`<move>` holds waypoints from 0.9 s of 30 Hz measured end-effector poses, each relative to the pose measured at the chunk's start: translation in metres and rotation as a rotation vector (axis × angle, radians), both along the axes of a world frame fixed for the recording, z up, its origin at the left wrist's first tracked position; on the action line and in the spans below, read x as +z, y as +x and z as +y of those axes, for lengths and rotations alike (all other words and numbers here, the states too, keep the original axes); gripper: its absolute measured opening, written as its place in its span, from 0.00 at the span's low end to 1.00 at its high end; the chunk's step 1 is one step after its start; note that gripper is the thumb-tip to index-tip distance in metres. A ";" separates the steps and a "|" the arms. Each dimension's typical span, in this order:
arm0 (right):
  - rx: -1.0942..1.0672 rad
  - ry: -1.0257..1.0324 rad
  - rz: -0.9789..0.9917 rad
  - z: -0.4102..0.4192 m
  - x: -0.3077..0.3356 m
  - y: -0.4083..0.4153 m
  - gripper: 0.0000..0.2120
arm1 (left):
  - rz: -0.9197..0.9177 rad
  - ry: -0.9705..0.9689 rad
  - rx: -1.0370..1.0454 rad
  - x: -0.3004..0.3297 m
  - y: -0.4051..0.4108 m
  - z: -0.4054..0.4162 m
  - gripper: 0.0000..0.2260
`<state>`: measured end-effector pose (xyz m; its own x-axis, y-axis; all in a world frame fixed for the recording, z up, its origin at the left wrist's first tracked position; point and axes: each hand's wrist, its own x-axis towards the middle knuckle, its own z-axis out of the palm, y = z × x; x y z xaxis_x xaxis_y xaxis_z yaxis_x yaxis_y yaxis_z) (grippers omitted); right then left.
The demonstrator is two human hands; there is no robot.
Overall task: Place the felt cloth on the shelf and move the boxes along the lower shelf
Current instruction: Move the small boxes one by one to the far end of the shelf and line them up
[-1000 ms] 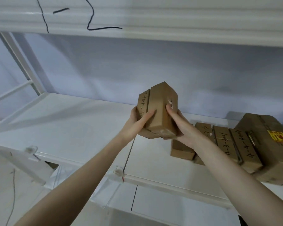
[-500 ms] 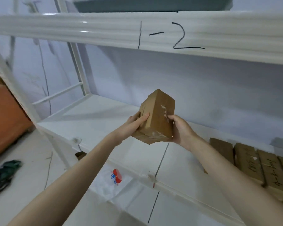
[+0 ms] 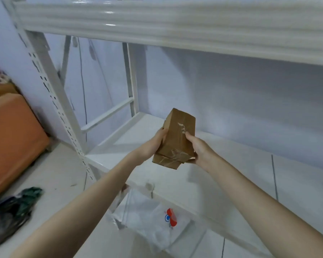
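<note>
Step in hand, by my read: box relocation along the lower shelf, carry phase. Boxes (image 3: 175,140), brown cardboard, look like two pressed together as one bundle, though blur makes the count uncertain. Bundle is held in the air above the lower shelf (image 3: 222,164), not touching it, tilted with its top leaning away from the person.

Left hand (image 3: 153,146) clamps the bundle's left face, fingers wrapped round the edge. Right hand (image 3: 198,148) clamps the right face, thumb up on the front. Both hands are closed on the bundle, squeezing it between them.

Next move, as I judge it: lower the bundle onto bare shelf below and left of where it hangs now, level it before contact, then release. Risk: if it really is two boxes, letting go of one side first lets them split or topple.

Felt cloth: I can't identify it. A dark green crumpled thing (image 3: 13,207) lies on the floor, far left of the boxes and below them; too blurred to say what it is.

Surface and room: white metal shelving, glossy board with a dark seam line to the right of the boxes. Upper shelf beam (image 3: 175,25) runs above them. Perforated upright (image 3: 60,112) stands to their left. Clear plastic bag (image 3: 153,220) with a red and blue print sits below the boxes, under the shelf edge. Orange object (image 3: 13,136) far left. Pale wall behind.
</note>
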<state>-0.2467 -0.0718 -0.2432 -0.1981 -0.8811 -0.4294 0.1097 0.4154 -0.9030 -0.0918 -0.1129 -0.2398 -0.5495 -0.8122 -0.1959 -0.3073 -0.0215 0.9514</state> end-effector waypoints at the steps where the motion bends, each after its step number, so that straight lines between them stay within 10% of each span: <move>1: 0.001 0.005 0.006 -0.010 -0.001 0.015 0.14 | 0.013 0.018 0.001 -0.001 0.010 -0.010 0.22; 4: -0.054 0.037 -0.024 -0.045 -0.011 0.061 0.15 | -0.005 0.088 0.023 -0.015 0.050 -0.052 0.33; 9: -0.064 0.078 -0.071 -0.088 -0.023 0.113 0.15 | 0.058 0.193 0.056 -0.033 0.106 -0.109 0.13; 27: 0.002 0.043 -0.009 -0.179 -0.070 0.175 0.24 | 0.168 0.254 0.179 -0.093 0.150 -0.216 0.17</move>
